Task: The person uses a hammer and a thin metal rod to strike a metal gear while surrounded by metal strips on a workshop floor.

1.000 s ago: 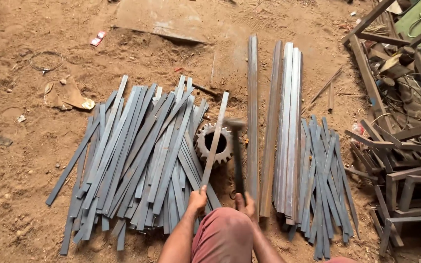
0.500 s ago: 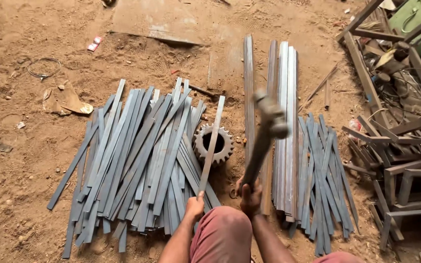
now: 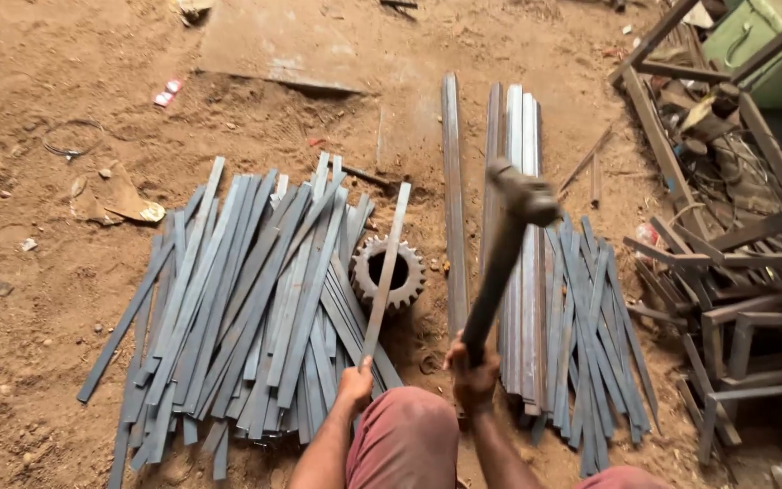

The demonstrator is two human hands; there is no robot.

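1. The flat steel strip [image 3: 386, 270] looks stiff, thin and fairly light. It lies slanted across the toothed gear wheel [image 3: 389, 272], its far end pointing away from the person and its near end at the knee. Its edges may be sharp, so the near end, well clear of the gear, seems the sound place to hold it.
2. The left hand [image 3: 356, 384] is closed around that near end, fingers wrapped on the strip, pinning it down on the gear.
3. The hammer [image 3: 507, 249] is likely heavy at the head, with a long dark handle. Gripped low on the handle, it would swing with weight but want a firm hold.
4. The right hand [image 3: 474, 371] is clenched tight on the bottom of the handle. The head stands raised above the long bars [image 3: 516, 226], tilted to the right.
5. A fanned heap of cut strips [image 3: 237, 299] lies on the dirt floor [image 3: 65, 272] to the left, and a second pile [image 3: 595, 335] to the right.
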